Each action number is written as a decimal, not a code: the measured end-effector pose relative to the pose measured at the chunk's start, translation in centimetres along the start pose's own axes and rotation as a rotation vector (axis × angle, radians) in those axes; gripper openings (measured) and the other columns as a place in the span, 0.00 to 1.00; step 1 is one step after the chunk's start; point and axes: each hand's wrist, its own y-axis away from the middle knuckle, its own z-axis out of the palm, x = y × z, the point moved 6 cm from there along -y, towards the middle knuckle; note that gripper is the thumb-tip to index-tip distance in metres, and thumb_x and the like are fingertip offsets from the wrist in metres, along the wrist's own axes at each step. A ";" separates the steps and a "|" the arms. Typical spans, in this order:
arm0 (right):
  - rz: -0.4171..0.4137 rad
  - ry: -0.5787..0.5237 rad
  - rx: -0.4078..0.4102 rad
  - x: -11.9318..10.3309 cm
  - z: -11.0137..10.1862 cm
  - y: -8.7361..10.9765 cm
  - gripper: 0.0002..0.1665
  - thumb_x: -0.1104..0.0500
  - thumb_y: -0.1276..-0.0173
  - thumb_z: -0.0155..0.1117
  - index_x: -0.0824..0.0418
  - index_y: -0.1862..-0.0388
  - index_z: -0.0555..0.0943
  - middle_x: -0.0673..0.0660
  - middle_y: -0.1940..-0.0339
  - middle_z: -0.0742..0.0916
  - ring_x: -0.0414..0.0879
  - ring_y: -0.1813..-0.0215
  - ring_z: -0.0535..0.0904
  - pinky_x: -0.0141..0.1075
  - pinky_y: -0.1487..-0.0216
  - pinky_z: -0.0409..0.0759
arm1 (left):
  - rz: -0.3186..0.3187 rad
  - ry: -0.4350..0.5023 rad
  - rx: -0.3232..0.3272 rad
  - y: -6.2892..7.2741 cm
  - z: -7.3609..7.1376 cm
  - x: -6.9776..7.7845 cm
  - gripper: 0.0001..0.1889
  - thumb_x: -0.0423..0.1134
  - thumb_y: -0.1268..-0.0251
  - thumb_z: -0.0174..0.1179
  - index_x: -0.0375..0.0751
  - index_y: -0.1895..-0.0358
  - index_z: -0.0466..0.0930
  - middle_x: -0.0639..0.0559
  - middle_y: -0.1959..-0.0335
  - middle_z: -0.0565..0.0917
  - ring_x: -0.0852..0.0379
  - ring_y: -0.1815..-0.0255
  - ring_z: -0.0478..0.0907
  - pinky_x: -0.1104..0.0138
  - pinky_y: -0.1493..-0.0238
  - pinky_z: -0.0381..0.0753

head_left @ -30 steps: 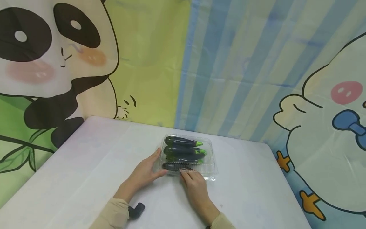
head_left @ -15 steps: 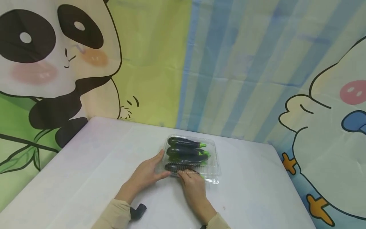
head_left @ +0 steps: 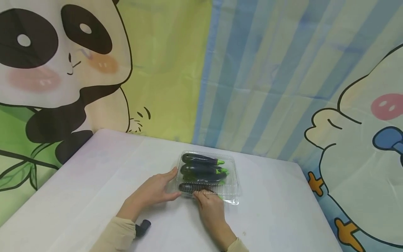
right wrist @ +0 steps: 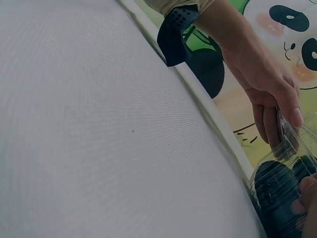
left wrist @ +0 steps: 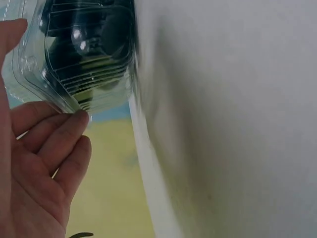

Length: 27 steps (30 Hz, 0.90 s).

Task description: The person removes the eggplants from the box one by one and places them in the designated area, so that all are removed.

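A clear plastic clamshell container (head_left: 231, 175) lies on the white table with several dark eggplants (head_left: 201, 169) inside, their green stem ends to the right. My left hand (head_left: 151, 192) holds its left side, thumb at the near corner and fingers farther back. The left wrist view shows those fingers (left wrist: 64, 134) against the container's side. At the near edge my right hand (head_left: 211, 208) pinches the container's rim, covering part of the nearest eggplant. Two clear rims show at the near right corner; I cannot tell whether the lid is fastened.
The white table (head_left: 270, 203) extends around the container. Behind it hangs a printed backdrop (head_left: 252, 87) with cartoon animals and stripes. A black strap piece (head_left: 143, 228) sticks out by the left sleeve (head_left: 114, 234).
My right fingers have shifted a little left along the container's near edge. My left thumb has drawn back slightly. The container stays in about the same place.
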 end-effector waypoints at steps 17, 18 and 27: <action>0.017 0.004 -0.010 -0.1 0.1 -0.2 0.05 0.52 0.44 0.68 0.50 0.71 0.86 0.44 0.73 0.88 0.37 0.72 0.83 0.30 0.71 0.80 | 0.085 -0.063 0.115 -0.2 -0.3 0.5 0.47 0.60 0.50 0.65 0.42 0.28 0.59 0.46 0.28 0.63 0.51 0.63 0.85 0.60 0.54 0.85; 0.020 0.005 -0.016 -0.2 0.1 -0.2 0.05 0.52 0.44 0.67 0.50 0.71 0.86 0.44 0.73 0.88 0.37 0.72 0.83 0.30 0.71 0.80 | 0.114 -0.057 0.135 -0.2 -0.4 0.6 0.47 0.58 0.51 0.67 0.43 0.28 0.59 0.46 0.27 0.63 0.56 0.71 0.83 0.63 0.59 0.85; -0.001 0.020 -0.011 -0.3 0.0 -0.3 0.04 0.54 0.46 0.71 0.51 0.71 0.86 0.45 0.73 0.88 0.37 0.72 0.84 0.29 0.71 0.81 | 0.316 -0.058 0.193 -0.3 -0.6 1.9 0.37 0.46 0.50 0.69 0.36 0.35 0.70 0.38 0.30 0.65 0.75 0.88 0.53 0.79 0.76 0.72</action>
